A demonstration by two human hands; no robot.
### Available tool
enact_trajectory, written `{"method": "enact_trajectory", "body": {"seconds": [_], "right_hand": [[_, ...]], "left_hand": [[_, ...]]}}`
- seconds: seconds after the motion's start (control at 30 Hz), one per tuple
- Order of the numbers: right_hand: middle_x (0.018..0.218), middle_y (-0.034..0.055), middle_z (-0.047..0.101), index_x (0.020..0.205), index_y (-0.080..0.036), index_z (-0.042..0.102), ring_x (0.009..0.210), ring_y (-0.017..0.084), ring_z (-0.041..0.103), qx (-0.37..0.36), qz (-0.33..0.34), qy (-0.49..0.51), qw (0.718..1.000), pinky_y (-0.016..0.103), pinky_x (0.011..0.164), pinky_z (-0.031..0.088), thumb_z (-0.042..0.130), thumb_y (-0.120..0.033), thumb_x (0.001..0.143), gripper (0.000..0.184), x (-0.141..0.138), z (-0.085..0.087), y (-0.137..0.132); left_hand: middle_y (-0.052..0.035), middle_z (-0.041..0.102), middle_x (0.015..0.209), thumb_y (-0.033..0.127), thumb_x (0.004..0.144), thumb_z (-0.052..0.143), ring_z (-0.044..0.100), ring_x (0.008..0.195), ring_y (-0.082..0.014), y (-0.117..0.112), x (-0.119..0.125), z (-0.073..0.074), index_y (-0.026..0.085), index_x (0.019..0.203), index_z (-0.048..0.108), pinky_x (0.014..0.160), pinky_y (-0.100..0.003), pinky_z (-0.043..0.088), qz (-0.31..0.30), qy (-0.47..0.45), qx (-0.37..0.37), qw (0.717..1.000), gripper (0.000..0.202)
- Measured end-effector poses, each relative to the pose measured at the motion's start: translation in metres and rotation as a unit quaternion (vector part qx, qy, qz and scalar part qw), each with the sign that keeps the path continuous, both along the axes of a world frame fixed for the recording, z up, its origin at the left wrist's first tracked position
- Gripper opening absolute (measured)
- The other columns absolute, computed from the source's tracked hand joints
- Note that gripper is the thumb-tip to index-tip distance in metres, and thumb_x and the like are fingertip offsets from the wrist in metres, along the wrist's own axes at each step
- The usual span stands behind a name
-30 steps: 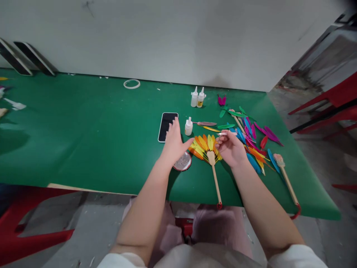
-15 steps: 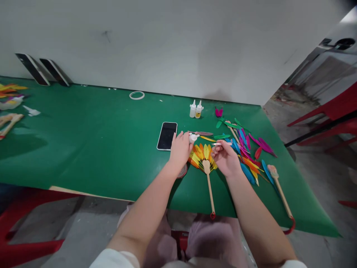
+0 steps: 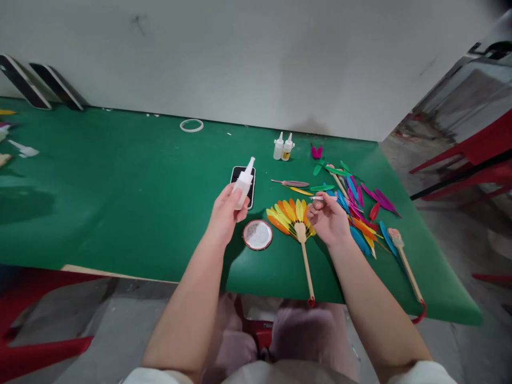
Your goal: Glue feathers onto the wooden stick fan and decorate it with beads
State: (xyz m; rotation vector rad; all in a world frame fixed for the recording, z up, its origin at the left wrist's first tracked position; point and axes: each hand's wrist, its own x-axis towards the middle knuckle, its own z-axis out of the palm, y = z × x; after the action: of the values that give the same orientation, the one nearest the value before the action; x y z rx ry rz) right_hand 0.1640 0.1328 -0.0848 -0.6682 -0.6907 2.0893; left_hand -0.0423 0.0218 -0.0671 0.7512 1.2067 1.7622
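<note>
My left hand [image 3: 227, 213] is closed around a white squeeze bottle [image 3: 242, 188], whose pointed nozzle leans up and to the right. The bottle is over a phone [image 3: 251, 193] lying on the table and hides part of it. My right hand [image 3: 327, 217] pinches a thin white stick-like piece [image 3: 322, 198], too small to name. Just left of that hand lies a fan of orange and yellow feathers [image 3: 288, 213] with a wooden handle [image 3: 306, 266]. Between my hands is a round red-rimmed lid [image 3: 258, 234] with a whitish inside.
Two small white bottles [image 3: 278, 147] stand near the wall. Loose coloured feathers [image 3: 362, 213] are heaped on the right, beside another wooden handle [image 3: 408, 266]. A white ring [image 3: 191, 126] lies at the back. Two dark devices [image 3: 56, 85] lean on the wall at left.
My left hand has moved left and lifted the bottle from beside the feather fan, turning its nozzle upward. The round lid now shows fully. My right hand has barely moved.
</note>
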Motion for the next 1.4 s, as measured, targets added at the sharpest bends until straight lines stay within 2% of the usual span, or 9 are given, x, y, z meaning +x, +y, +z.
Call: {"method": "enact_trajectory", "body": {"seconds": [0.13,0.27,0.43,0.7,0.97,1.1,1.2,1.27,1.4], "right_hand": [[0.051,-0.0079,0.047,0.072,-0.021,0.055,0.044,0.003,0.043,-0.009,0.030,0.063,0.998,0.014,0.041,0.036,0.063,-0.032,0.073,0.014,-0.012,0.008,-0.002],[0.043,-0.0092,0.033,0.068,-0.021,0.052,0.033,0.004,0.025,0.025,0.060,0.102,0.993,0.015,0.031,0.021,0.054,-0.036,0.081,0.020,-0.028,0.013,-0.008],[0.041,-0.0096,0.027,0.065,-0.021,0.049,0.033,0.005,0.019,0.044,0.053,0.052,0.996,0.016,0.030,0.018,0.055,-0.038,0.078,0.022,-0.033,0.006,-0.010],[0.039,-0.0101,0.018,0.059,-0.020,0.050,0.032,0.004,0.015,0.086,0.009,-0.038,0.996,0.017,0.030,0.014,0.059,-0.035,0.070,0.020,-0.034,0.006,-0.013],[0.041,-0.0095,0.028,0.063,-0.019,0.057,0.034,0.002,0.020,0.196,-0.044,-0.164,0.966,0.019,0.034,0.014,0.067,-0.033,0.068,0.018,-0.043,0.000,-0.023],[0.048,-0.0056,0.044,0.066,-0.019,0.063,0.040,0.004,0.032,0.307,-0.094,-0.284,0.904,0.020,0.039,0.024,0.067,-0.032,0.071,0.013,-0.044,-0.009,-0.027],[0.060,-0.0026,0.056,0.064,-0.020,0.065,0.048,0.006,0.042,0.365,-0.075,-0.312,0.874,0.021,0.044,0.031,0.068,-0.029,0.070,0.011,-0.044,-0.011,-0.031],[0.071,-0.0012,0.062,0.064,-0.021,0.066,0.057,0.008,0.049,0.378,-0.044,-0.302,0.874,0.022,0.049,0.037,0.067,-0.029,0.071,0.011,-0.045,-0.010,-0.033],[0.066,-0.0008,0.061,0.076,-0.022,0.067,0.050,0.008,0.049,0.307,0.063,-0.239,0.919,0.021,0.044,0.039,0.061,-0.036,0.076,0.015,-0.046,-0.006,-0.035]], "left_hand": [[0.0057,0.039,0.044,0.048,0.077,0.053,0.026,0.034,-0.0030,-0.009,-0.011,0.007,0.015,0.088,0.060,0.035,-0.019,0.018,0.004,-0.064,0.013,0.998,0.036],[0.0059,0.037,0.039,0.052,0.075,0.054,0.025,0.031,-0.0031,-0.008,-0.016,0.006,0.015,0.081,0.061,0.033,-0.020,0.018,0.038,-0.087,0.037,0.995,0.038],[0.0067,0.036,0.041,0.052,0.075,0.054,0.024,0.032,-0.0031,0.004,-0.014,0.001,0.017,0.082,0.059,0.032,-0.020,0.013,0.032,-0.136,0.021,0.990,0.036],[0.0077,0.034,0.042,0.047,0.075,0.058,0.027,0.034,-0.0042,0.005,-0.008,0.004,0.021,0.073,0.048,0.036,-0.021,0.016,0.046,-0.087,0.065,0.993,0.028],[0.0096,0.021,0.047,0.041,0.074,0.063,0.018,0.034,-0.0026,0.000,-0.013,0.000,0.021,0.081,0.052,0.033,-0.019,0.016,0.069,-0.144,0.076,0.984,0.024],[0.0080,0.021,0.050,0.042,0.078,0.060,0.018,0.037,-0.0024,-0.002,-0.015,0.000,0.020,0.077,0.054,0.033,-0.016,0.019,0.067,-0.170,0.081,0.980,0.023],[0.0071,0.022,0.051,0.040,0.081,0.058,0.018,0.037,-0.0025,-0.005,-0.015,0.000,0.022,0.080,0.056,0.033,-0.015,0.021,0.061,-0.171,0.096,0.979,0.019],[0.0068,0.022,0.051,0.041,0.081,0.057,0.018,0.037,-0.0030,-0.007,-0.015,0.001,0.024,0.080,0.057,0.033,-0.015,0.021,0.057,-0.175,0.110,0.977,0.018],[0.0065,0.019,0.048,0.058,0.079,0.047,0.017,0.037,-0.0047,-0.008,-0.016,0.003,0.022,0.074,0.056,0.032,-0.018,0.019,0.040,-0.195,0.101,0.975,0.038]]}}
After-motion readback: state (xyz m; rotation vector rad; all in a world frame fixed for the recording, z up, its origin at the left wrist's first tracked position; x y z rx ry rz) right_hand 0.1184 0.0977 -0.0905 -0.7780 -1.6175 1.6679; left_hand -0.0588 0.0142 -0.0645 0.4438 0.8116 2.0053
